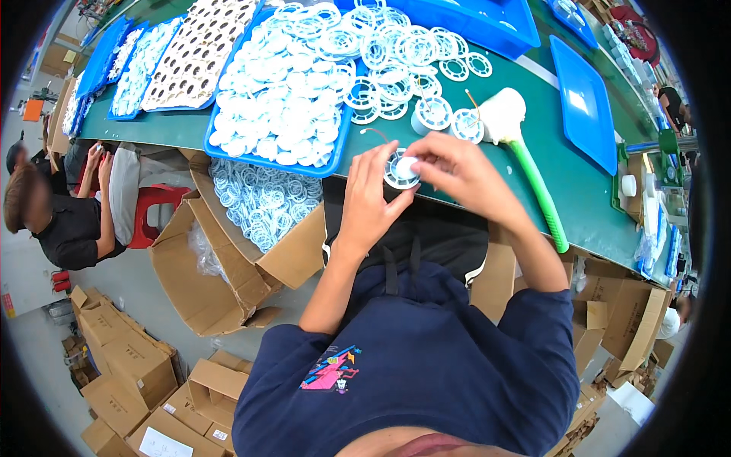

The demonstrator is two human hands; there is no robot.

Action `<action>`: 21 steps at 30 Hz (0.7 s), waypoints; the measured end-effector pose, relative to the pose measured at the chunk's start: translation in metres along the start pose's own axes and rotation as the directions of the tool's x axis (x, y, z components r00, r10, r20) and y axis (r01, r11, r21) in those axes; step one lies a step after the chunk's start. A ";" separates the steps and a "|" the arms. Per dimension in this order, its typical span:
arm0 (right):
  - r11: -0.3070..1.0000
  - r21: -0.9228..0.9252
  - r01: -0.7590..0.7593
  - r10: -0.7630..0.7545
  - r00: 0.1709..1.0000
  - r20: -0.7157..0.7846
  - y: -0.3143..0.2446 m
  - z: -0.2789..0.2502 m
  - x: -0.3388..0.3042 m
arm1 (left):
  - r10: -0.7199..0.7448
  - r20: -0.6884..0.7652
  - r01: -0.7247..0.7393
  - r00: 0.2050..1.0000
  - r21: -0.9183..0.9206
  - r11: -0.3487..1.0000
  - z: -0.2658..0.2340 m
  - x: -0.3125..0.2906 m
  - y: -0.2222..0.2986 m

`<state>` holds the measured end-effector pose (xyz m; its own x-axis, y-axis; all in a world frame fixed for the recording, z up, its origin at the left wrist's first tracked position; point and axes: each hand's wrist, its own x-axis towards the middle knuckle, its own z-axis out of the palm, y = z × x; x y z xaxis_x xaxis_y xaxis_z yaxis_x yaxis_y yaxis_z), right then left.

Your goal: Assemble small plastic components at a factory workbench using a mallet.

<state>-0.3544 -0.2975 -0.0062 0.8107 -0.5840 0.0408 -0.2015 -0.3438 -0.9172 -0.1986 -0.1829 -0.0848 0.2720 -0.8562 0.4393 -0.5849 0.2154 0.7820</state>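
Left hand: the person's left hand [365, 202] rises from the lower edge on a bent forearm, fingers pointing up and away; thumb and fingers are clamped around the sides of a round part [391, 172].
Right hand: the right hand [464, 174] reaches in from the right, elbow bent outward, wrist angled toward the left hand; thumb and fingertips are together on a white cap [407, 167], with the other fingers curled above it.
Held part: located between the two hands, at the near edge of the table and above the lap; a pale ring-shaped face with slots around a dark-sided body, the smooth, round cap at its centre.
Wire: a thin, reddish wire [373, 131] curves up beside the left fingertips.
Mallet: just right of the hands, a rounded, matte white head and a bright green handle [539, 194] with a ribbed end.
Tray: left of the hands, shallow blue plastic [340, 156], heaped with small, smooth white discs [282, 114].
Rings: beyond the hands, a loose pile of pale, flat, spoked rings [415, 47].
Table: smooth, dark green surface [598, 217].
Below: an open, brown cardboard box [293, 247] of creased flaps, filled with translucent bluish rings [263, 198].
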 end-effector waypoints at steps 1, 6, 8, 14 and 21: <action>0.998 -0.064 0.002 -0.002 1.000 -0.004 0.000 0.004 -0.001 | -0.011 0.014 0.011 1.000 0.003 1.000 0.001 -0.001 -0.001; 0.953 -0.298 0.047 -0.061 0.997 -0.038 -0.016 0.007 0.010 | -0.036 -0.030 0.036 0.999 0.007 0.999 0.006 -0.003 -0.005; 0.943 -0.327 0.058 -0.073 0.997 -0.034 -0.017 0.006 0.021 | -0.069 -0.053 0.068 0.996 -0.014 0.998 0.006 -0.005 -0.004; 0.736 -0.640 0.219 -0.353 0.931 -0.088 0.018 0.014 0.092 | -0.088 -0.057 0.089 0.995 0.022 0.996 0.012 -0.004 0.000; 0.567 -0.781 0.261 -0.346 0.936 0.061 0.034 0.015 0.106 | -0.062 -0.123 0.066 0.990 0.031 0.997 0.018 -0.009 -0.002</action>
<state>-0.2673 -0.3602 -0.0388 0.8623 -0.3830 0.3314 -0.3325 -0.9216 -0.2001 -0.2133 -0.1837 -0.0987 0.3997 -0.8033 0.4416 -0.5890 0.1441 0.7952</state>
